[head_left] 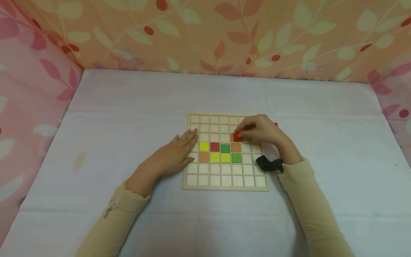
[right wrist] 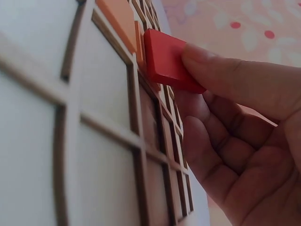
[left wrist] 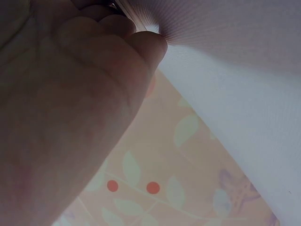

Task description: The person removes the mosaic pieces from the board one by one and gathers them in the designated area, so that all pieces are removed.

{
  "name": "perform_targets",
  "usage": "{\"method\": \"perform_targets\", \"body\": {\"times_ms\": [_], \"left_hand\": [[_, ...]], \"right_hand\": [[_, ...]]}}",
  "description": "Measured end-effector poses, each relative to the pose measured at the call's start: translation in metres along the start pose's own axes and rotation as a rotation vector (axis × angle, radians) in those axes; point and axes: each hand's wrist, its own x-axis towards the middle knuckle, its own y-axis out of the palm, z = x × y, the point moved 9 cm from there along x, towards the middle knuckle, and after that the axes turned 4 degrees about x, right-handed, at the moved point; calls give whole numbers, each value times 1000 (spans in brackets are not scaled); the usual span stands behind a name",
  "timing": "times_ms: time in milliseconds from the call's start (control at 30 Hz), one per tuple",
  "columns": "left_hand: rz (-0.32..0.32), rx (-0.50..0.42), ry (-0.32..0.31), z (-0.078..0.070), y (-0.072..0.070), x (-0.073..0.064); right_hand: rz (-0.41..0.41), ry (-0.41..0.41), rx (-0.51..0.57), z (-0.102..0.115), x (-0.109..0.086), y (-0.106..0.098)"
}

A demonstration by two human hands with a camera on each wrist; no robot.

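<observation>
Right wrist view: the right hand (head_left: 262, 130) pinches the red tile (right wrist: 164, 59), square with no long axis, between thumb and fingers, its free edge toward the board (head_left: 224, 189). In the head view it lies left of that hand, right of the board's centre, over an orange tile (right wrist: 139, 44); contact I cannot tell. Farther off, the left hand (head_left: 173, 154) rests with straight fingers on the board's left edge. Mid-board cells hold two rows of four tiles (head_left: 226, 148). Past the right edge, a red piece (head_left: 275, 124) peeks out.
</observation>
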Motion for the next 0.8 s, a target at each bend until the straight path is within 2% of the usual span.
{"method": "perform_targets", "body": {"times_ms": [367,600,800], "left_hand": [[6,-2,-2,0,1,1],[7,-4,0,0,1,1],[7,-2,1,0,1,1]], "right_hand": [[-48,29,-47,-9,-18,-16],[-78,3,-49,-8,-29,-26],[-105,63,-27,-16,-38,-34]]}}
